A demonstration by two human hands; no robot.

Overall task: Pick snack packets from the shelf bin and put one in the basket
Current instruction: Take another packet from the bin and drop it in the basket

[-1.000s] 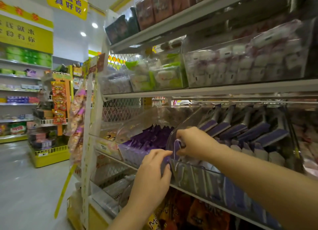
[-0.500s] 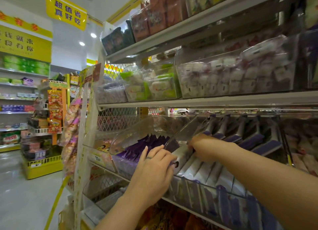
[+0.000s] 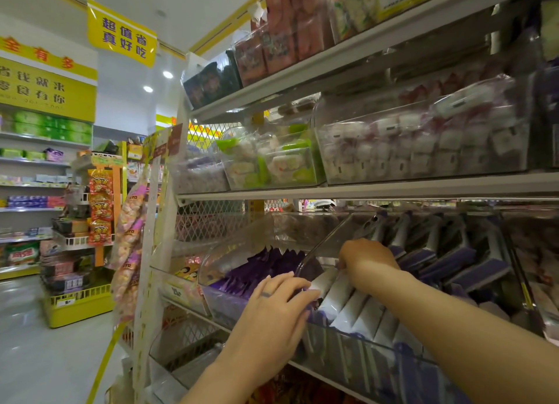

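A clear shelf bin (image 3: 363, 361) on the middle shelf holds a row of white-and-purple snack packets (image 3: 341, 300). Its clear lid (image 3: 325, 246) is tilted up. My left hand (image 3: 272, 316) is at the bin's front left corner, fingers curled round a purple-edged packet (image 3: 309, 289). My right hand (image 3: 367, 261) reaches over the front wall into the bin. Its fingers are curled down among the packets and pinch one; the fingertips are hidden. No basket is in view.
A neighbouring bin of dark purple packets (image 3: 260, 267) sits to the left. More purple boxes (image 3: 453, 258) fill the right. Clear bins of white sweets (image 3: 417, 143) stand on the shelf above. A yellow display rack (image 3: 78, 306) stands in the aisle at left.
My right hand has gone deeper into the bin, down among the packets. My left hand stays at the bin's front corner. The camera has tilted up slightly.
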